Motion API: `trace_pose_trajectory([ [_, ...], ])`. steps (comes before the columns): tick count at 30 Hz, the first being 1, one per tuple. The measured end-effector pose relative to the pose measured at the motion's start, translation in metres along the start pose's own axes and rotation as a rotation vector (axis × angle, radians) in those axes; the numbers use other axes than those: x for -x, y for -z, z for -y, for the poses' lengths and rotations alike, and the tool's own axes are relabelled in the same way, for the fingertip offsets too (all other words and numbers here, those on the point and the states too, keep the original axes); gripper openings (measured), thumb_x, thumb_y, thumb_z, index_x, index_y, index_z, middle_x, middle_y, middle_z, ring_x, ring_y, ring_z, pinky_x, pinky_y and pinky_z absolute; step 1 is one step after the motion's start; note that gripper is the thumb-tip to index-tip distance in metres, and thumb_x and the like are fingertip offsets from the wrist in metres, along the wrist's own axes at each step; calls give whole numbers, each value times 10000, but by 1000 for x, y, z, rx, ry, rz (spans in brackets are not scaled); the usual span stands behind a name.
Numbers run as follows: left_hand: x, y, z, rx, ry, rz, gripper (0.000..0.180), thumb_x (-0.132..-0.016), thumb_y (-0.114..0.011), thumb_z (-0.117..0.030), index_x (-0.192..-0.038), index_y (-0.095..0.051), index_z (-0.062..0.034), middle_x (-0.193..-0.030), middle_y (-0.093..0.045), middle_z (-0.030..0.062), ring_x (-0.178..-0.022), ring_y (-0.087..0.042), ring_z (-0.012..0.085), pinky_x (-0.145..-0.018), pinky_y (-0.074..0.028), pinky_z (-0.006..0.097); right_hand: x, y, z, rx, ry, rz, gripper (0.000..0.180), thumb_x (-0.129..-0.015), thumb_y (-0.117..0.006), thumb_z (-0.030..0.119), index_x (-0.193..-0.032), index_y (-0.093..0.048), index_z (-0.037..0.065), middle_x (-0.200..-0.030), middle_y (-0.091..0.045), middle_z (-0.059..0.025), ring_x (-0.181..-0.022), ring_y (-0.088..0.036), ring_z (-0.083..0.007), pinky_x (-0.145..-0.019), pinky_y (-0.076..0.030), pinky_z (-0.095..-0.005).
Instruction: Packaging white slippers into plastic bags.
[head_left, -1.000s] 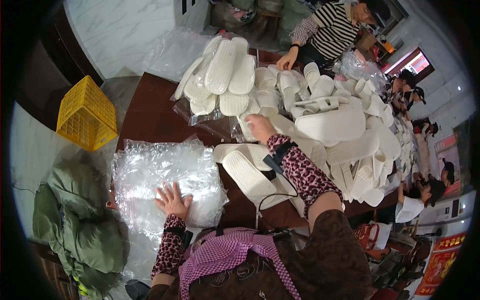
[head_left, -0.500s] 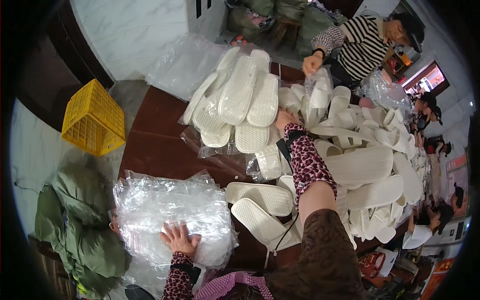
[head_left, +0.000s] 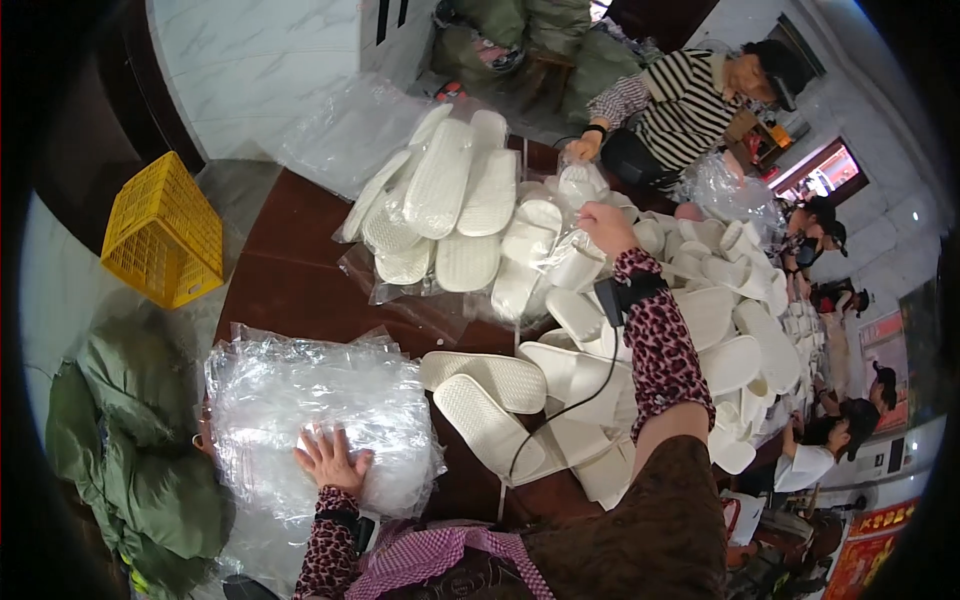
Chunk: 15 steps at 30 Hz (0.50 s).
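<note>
1. Clear plastic bags lay in a thick, crinkled stack at the near left edge of the dark brown worktop.
2. The left hand rested flat on the near side of that stack, its fingers spread wide and pressing on the top bag, gripping nothing.
3. The right hand was stretched far across the worktop in a leopard-print sleeve, reaching into the heap of white slippers.
4. Its fingers touched a bagged slipper at the edge of the heap; whether they were closed on it could not be told from this angle.
5. A dark band with a small black device sat on the right wrist, and a thin black cable ran from it back toward the body.
6. Two loose white slippers lay sole-up on the worktop between the bag stack and the right forearm, just beside the stack.
7. A bundle of slippers packed in clear plastic lay at the far side, well apart from the left hand.
8. A yellow plastic crate stood on the floor to the left, with a green jacket heaped nearer.
9. A person in a striped top sat at the far end, hands on the slippers there.
</note>
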<state>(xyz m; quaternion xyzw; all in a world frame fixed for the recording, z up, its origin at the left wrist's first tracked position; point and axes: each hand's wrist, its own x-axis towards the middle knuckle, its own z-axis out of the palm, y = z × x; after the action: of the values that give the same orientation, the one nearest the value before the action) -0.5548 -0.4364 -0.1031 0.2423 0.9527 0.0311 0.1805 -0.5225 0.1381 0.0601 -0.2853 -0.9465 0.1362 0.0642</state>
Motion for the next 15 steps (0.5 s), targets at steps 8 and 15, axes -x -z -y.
trace_pose_trajectory([
  [8,8,12,-6,44,13,24,766,-841,-377,-632,-1422,-270,-145,-1492,-89,204,-1375,67,390,-1064,57,585,83,96,-6,-125,113,-541,168,-822,-535,153,-932,-572,33,-866,-612,-184,-840,-580,-363,-726,-451,-405],
  [15,8,3,-3,17,11,-18,747,-852,-363,-620,-1430,-253,-159,-1497,-106,180,-1380,57,380,-1071,40,578,119,151,-10,2,0,-674,187,-876,-506,198,-932,-590,41,-846,-607,-214,-823,-572,-395,-695,-446,-429],
])
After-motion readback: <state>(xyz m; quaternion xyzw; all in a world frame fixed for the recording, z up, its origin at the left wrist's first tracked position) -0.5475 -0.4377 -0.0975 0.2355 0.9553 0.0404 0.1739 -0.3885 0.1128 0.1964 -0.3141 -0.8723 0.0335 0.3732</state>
